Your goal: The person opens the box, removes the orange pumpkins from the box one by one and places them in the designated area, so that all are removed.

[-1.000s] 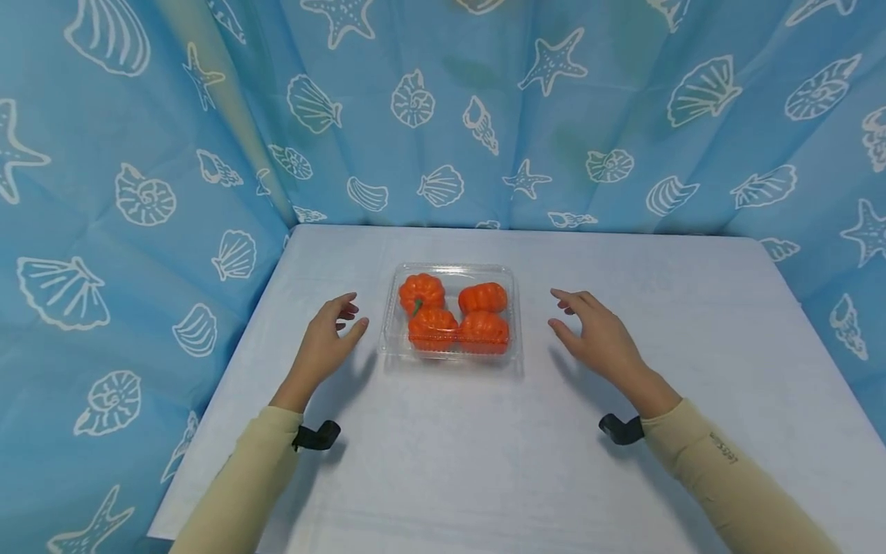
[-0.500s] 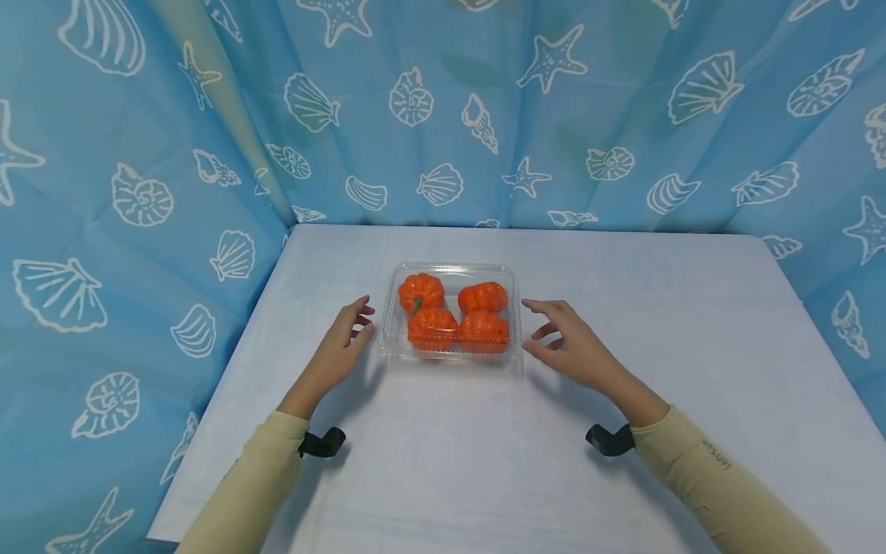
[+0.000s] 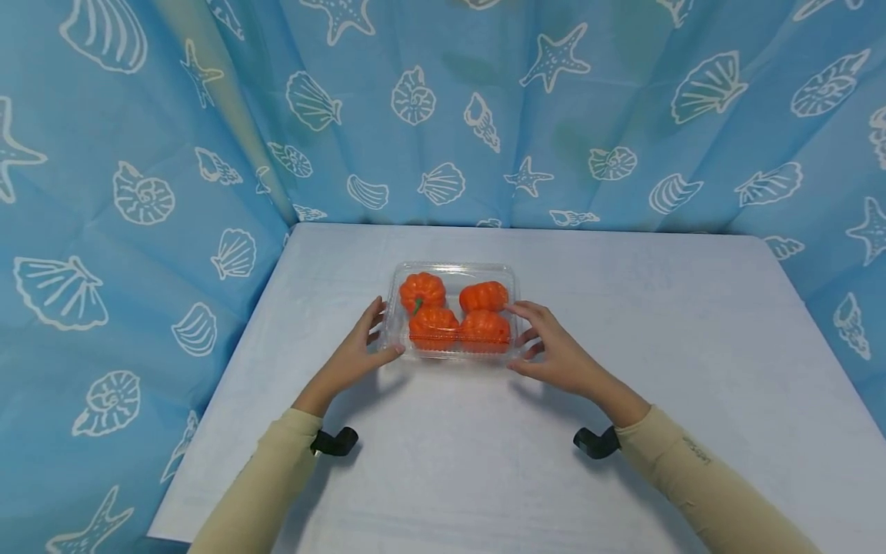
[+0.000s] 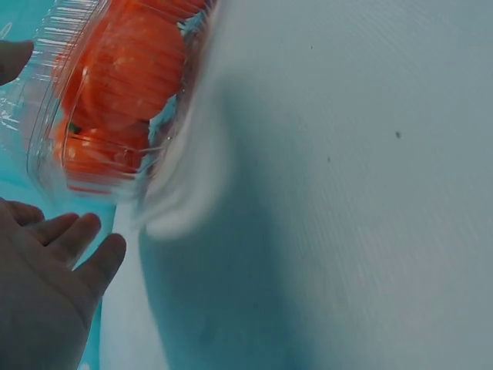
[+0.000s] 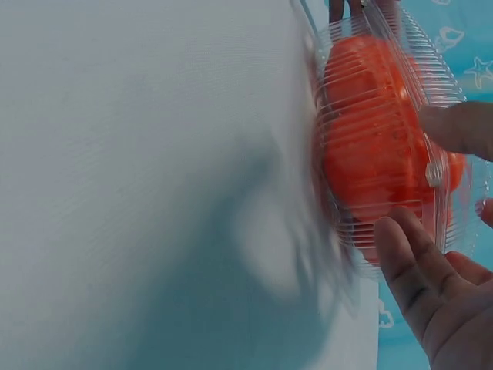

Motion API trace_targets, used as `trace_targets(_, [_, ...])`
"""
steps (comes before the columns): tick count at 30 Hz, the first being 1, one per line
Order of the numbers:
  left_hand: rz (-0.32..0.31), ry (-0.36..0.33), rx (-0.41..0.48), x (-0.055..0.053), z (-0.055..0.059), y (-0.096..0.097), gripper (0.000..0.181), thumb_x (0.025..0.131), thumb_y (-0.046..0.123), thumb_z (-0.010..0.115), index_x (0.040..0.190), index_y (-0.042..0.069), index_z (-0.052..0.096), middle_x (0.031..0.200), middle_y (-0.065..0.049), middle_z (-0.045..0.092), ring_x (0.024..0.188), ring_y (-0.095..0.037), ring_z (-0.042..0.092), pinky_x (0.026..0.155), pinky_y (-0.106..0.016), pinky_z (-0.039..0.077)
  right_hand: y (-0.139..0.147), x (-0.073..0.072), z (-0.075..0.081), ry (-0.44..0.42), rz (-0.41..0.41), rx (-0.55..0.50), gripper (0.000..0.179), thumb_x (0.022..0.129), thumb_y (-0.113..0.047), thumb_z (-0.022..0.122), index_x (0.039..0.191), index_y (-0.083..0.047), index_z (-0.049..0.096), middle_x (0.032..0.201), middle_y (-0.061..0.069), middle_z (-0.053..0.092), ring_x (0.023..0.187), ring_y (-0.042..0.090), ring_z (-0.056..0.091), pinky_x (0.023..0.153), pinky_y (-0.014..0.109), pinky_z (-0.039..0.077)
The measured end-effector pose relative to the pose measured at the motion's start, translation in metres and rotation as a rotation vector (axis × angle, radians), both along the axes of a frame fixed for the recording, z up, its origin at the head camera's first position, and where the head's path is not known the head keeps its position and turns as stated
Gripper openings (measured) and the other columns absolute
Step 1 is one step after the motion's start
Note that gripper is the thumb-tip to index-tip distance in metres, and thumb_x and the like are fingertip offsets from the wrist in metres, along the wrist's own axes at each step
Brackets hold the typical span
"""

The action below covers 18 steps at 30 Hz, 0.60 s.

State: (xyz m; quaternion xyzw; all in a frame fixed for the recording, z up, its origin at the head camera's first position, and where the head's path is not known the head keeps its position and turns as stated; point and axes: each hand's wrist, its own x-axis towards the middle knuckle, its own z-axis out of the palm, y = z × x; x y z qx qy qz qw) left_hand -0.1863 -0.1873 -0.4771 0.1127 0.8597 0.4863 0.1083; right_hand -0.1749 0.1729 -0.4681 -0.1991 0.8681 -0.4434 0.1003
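Observation:
A clear plastic clamshell box, lid down, sits on the table with several small orange pumpkins inside. One pumpkin at its back left shows a green stem. My left hand is at the box's left side, thumb by the front corner and fingers along the side. In the left wrist view, a gap shows between those fingertips and the box. On the opposite side, my right hand has its fingers and thumb spread around the right edge. The right wrist view shows fingertips overlapping the box wall; contact is unclear.
A white cloth covers the table. Behind it and along the left hangs a blue curtain with white shells and starfish. Black camera mounts stick out from both wrists.
Both hands have moved inward, from well apart on either side to right beside the box. The box and pumpkins have stayed in place.

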Motion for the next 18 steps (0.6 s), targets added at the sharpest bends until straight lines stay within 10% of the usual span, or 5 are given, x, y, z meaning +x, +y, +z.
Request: trace_targets(18, [-0.034, -0.059, -0.004, 0.0034, -0.0011, 0.0077, 0.11, 0.09, 0.024, 0.075, 0.164, 0.014, -0.006, 0.171, -0.01, -0.001, 0.157, -0.03, 0.004, 0.122, -0.052, 0.016, -0.0042, -0.005, 0.0012, 0.043, -0.009, 0.011, 0.09, 0.083, -0.007, 0.084, 0.157, -0.015, 0.033, 0.159, 0.015, 0.029, 0.107, 0.026, 0.062, 0.09, 0.044, 0.058])
